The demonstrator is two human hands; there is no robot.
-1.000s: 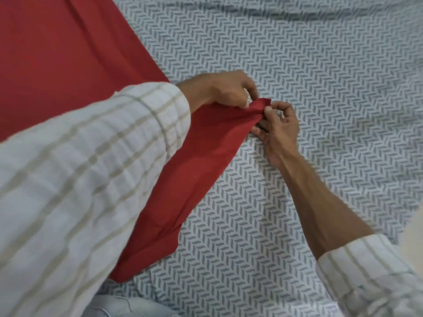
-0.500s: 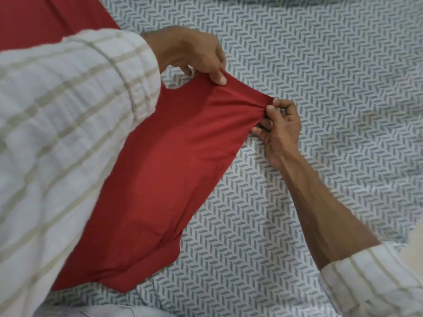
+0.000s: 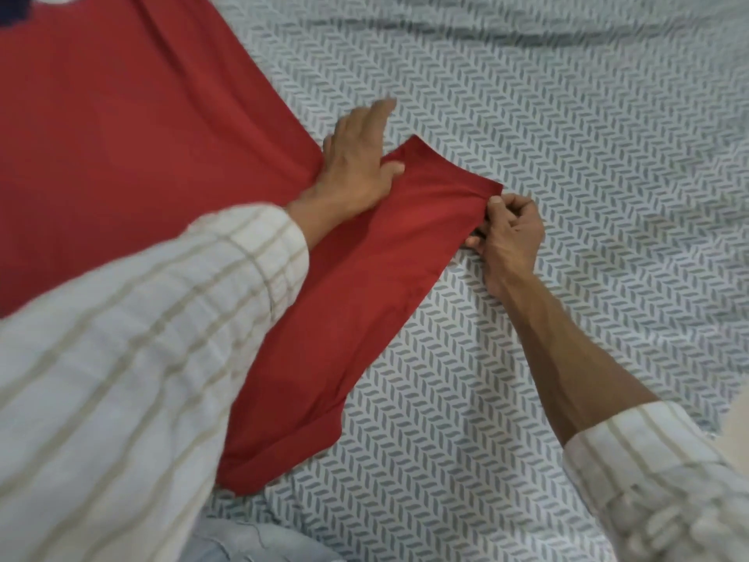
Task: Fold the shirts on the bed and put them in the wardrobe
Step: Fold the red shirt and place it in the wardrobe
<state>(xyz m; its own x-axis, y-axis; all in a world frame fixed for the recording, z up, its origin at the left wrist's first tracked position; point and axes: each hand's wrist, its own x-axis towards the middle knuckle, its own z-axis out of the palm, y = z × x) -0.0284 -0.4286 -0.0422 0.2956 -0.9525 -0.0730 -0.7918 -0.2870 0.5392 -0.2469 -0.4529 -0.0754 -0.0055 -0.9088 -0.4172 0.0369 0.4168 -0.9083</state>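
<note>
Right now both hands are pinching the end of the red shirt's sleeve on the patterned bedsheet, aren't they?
Not both. In the head view only the right hand pinches the sleeve end of the red shirt. The left hand lies flat with straight fingers, pressing the sleeve against the patterned bedsheet.

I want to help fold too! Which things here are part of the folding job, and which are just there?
Part of the job:
- red shirt, spread on the bed
- its sleeve, being laid out
- left hand, pressing flat on the shirt
- right hand, pinching the sleeve end

Just there:
- patterned bedsheet
- dark blue and white cloth at the top corner
</note>
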